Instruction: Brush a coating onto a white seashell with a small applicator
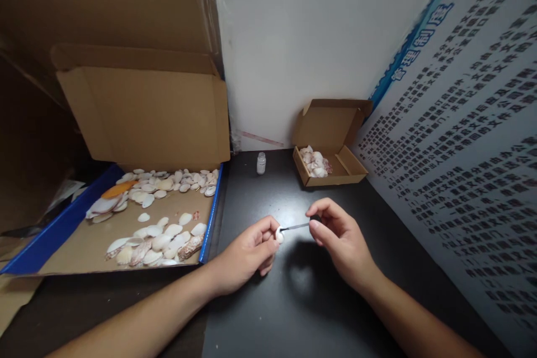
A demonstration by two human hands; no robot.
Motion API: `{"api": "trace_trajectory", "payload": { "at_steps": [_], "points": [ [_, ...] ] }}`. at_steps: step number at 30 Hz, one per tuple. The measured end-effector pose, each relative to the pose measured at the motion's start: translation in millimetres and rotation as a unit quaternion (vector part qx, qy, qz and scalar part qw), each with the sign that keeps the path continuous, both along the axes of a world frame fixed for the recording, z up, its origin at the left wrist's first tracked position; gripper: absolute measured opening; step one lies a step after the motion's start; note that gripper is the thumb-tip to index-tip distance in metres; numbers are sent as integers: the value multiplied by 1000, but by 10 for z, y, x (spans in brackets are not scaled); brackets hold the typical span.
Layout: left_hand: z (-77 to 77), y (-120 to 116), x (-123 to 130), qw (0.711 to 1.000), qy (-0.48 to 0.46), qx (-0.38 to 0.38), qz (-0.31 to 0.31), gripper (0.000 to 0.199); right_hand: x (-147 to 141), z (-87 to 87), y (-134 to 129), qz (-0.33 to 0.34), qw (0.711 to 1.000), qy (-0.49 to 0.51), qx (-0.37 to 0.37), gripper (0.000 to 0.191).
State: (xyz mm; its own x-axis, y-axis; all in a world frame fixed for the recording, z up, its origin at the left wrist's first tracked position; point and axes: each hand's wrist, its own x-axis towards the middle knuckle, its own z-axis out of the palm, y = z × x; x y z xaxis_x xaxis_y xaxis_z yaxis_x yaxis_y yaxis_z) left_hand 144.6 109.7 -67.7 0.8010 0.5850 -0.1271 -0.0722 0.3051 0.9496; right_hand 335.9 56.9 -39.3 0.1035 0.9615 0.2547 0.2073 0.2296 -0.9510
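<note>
My left hand point(254, 249) pinches a small white shell point(279, 235) between thumb and fingers above the dark table. From the right, my right hand point(340, 238) grips a thin dark stick-like tool point(298, 226) by its end. The tool's narrow, darker tip touches or nearly touches the shell; which one I cannot tell. Its exact kind is too small to make out. Both hands have their fingers closed, and a shadow falls on the table point(251, 319) below them.
At left stands an open blue-edged cardboard box point(218, 190) with many shells point(161, 243) and an orange piece point(119, 189). A small clear bottle point(261, 164) stands near the wall. A smaller open box point(335, 180) holds pale shells point(315, 162). A printed board point(461, 123) borders the right.
</note>
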Motion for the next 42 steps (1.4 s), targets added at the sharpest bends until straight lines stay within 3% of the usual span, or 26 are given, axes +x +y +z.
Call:
{"api": "trace_trajectory", "payload": {
  "at_steps": [7, 15, 27, 36, 42],
  "points": [
    [38, 8, 5, 1000, -3, -17, 1, 21, 2, -10, 28, -34, 999, -18, -7, 9],
    [55, -4, 16, 998, -20, -60, 14, 15, 2, 6, 8, 3, 1000, -10, -6, 7],
    [45, 8, 14, 996, -31, -79, 19, 12, 19, -9, 62, -31, 998, -21, -49, 15],
    [95, 16, 23, 991, -42, -121, 36, 10, -5, -14, 31, 15, 998, 6, -57, 13],
    [98, 12, 12, 990, -45, -130, 32, 11, -20, 15, 59, -27, 998, 22, -46, 18]
  ]
}}
